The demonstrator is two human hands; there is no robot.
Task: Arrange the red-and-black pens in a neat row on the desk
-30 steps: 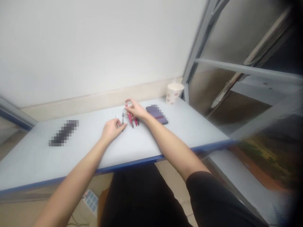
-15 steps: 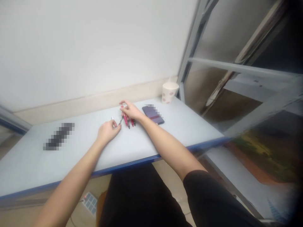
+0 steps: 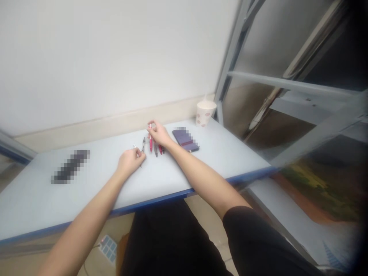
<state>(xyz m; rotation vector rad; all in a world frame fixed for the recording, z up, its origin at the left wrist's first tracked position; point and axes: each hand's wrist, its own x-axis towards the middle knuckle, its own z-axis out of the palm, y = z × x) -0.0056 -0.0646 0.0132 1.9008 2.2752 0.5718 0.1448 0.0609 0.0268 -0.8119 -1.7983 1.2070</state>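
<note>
1. Since the last frame: clear-barrelled pen has swung more upright in view and sits apart from the leftmost red pen. That red pen now shows a gap to the grey pen. Phone and cup unchanged on the table.
2. Left hand: fingers curled, thumb drawn in, at the lower part of the clear-barrelled pen. Silvery end and a thin tip poke out either side of the hand; can't tell if they're one pen. Can't tell how firm the grip is either.
3. Right hand: thumb and index pinching the leftmost red pen near its upper end, lower end pointing at the person.
4. Pens: all between the hands, mid-table. Grey pen, then second red pen, just right of the pinched one, partly under the right hand.
5. Right side: smartphone flat on the table, part pixelated. Patterned paper cup upright behind it, near the wall.
6. Far left: dark pixelated item, unreadable.
</note>
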